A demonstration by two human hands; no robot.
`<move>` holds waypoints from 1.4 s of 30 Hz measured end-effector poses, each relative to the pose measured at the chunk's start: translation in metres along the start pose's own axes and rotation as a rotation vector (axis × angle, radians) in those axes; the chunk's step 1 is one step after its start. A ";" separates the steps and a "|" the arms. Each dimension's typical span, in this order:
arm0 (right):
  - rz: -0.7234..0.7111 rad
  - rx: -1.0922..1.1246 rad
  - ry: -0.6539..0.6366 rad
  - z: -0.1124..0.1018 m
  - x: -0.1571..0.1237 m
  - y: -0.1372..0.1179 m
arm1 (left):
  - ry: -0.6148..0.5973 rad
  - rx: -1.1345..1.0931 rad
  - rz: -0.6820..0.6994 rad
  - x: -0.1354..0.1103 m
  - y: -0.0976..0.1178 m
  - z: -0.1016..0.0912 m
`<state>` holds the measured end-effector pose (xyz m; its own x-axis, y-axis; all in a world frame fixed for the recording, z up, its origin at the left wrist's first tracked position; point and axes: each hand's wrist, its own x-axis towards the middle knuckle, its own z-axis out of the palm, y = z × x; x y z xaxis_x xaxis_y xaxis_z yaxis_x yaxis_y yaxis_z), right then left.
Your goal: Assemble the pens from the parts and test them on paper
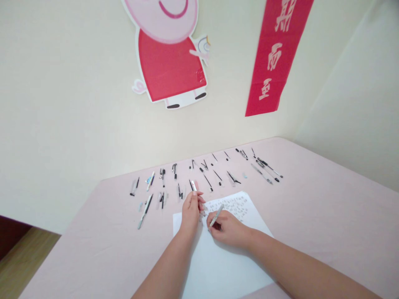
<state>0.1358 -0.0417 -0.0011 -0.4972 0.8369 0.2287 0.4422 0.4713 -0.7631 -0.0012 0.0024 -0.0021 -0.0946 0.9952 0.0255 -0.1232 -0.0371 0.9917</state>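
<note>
My right hand (229, 228) is closed round a silver-grey pen (216, 215), its tip down on a white sheet of paper (218, 265) that lies on the pink table (311, 216). The sheet's upper part carries lines of small handwriting (235, 205). My left hand (190, 211) rests on the sheet's top left corner, fingers together and curled down; a small pen cap (193, 185) lies just beyond its fingertips. I cannot make out anything held in it.
Several pens, refills and caps lie in loose rows along the table's far edge, from a grey pen (145, 211) at the left to black pens (268, 168) at the right. A cartoon pig cutout (170, 54) and a red banner (274, 54) hang on the wall.
</note>
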 end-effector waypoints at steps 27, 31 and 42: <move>0.051 0.005 -0.009 -0.004 0.001 -0.004 | 0.001 0.011 0.012 0.000 0.000 0.000; 0.043 0.000 0.027 -0.003 0.001 -0.004 | -0.004 0.011 0.012 -0.001 0.001 -0.001; 0.171 0.350 0.001 -0.003 0.005 0.005 | -0.014 0.013 0.016 0.000 -0.002 -0.001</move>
<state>0.1380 -0.0345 -0.0025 -0.4374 0.8956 0.0809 0.2372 0.2017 -0.9503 -0.0020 0.0025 -0.0040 -0.0820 0.9957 0.0429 -0.1085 -0.0517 0.9927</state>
